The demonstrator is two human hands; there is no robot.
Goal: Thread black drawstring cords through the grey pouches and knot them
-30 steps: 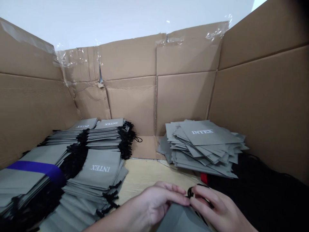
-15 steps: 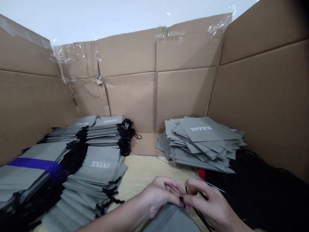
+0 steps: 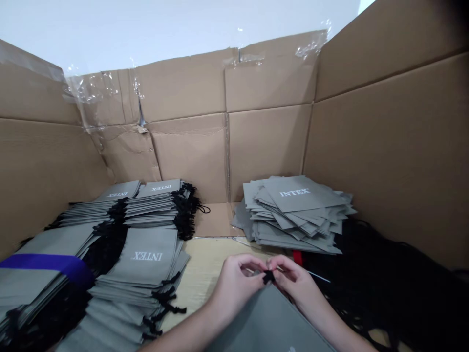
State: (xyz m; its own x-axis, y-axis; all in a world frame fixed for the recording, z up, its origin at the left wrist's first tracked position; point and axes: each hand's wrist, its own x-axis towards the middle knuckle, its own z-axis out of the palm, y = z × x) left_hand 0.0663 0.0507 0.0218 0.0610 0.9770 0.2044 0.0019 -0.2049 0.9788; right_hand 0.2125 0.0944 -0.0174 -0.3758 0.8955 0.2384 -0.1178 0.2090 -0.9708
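Note:
A grey fabric pouch (image 3: 264,320) hangs below my hands at the bottom centre, its top corner raised. At that corner sits a small bunched knot of black cord (image 3: 268,277). My left hand (image 3: 237,283) pinches the knot from the left between thumb and fingers. From the right, the fingertips of my right hand (image 3: 295,279) close on the same black cord. The fingertips of both hands almost meet, and the finer turns of the cord are hidden between them.
Cardboard walls (image 3: 186,93) enclose the work surface (image 3: 205,256). Corded grey pouches (image 3: 150,254) are stacked at left, one bundle under a purple band (image 3: 44,263). Loose grey pouches (image 3: 293,200) pile up at back right, beside black cords (image 3: 388,283), a red object (image 3: 297,257) and a thin rod (image 3: 319,277).
My hands have come closer together and risen slightly, and the pouch has come up with them. The long cord loop seen by my right hand no longer shows. The view has shifted slightly right.

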